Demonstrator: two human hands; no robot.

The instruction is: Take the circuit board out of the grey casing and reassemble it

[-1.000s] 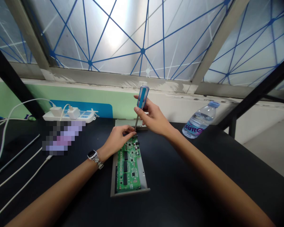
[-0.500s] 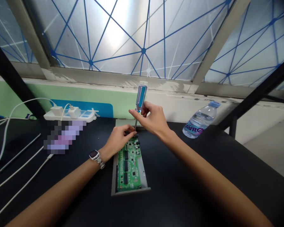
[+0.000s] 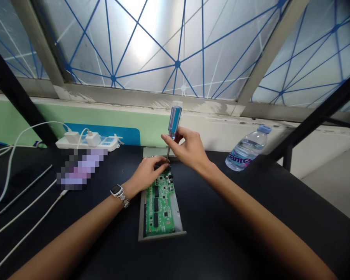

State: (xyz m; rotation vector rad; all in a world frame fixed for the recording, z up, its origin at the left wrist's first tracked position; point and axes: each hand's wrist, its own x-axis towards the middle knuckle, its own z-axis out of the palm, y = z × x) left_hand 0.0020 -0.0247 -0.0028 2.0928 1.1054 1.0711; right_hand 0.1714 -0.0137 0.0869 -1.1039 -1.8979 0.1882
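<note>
- Circuit board [image 3: 161, 208]: seated in metal tray [image 3: 177, 214], centre of black table [image 3: 221, 233], long axis near to far.
- Left hand [image 3: 150, 173]: at board's far end, fingers curled beside screwdriver [image 3: 175, 119], low on shaft; cannot tell whether they pinch anything.
- Right hand [image 3: 191, 149]: grips screwdriver by lower handle, near upright, shaft downward.
- Water bottle [image 3: 246, 149]: far right.
- Power strip [image 3: 83, 145]: far left.

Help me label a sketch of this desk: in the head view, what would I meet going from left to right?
Power strip → watch → left hand → screwdriver → water bottle.
</note>
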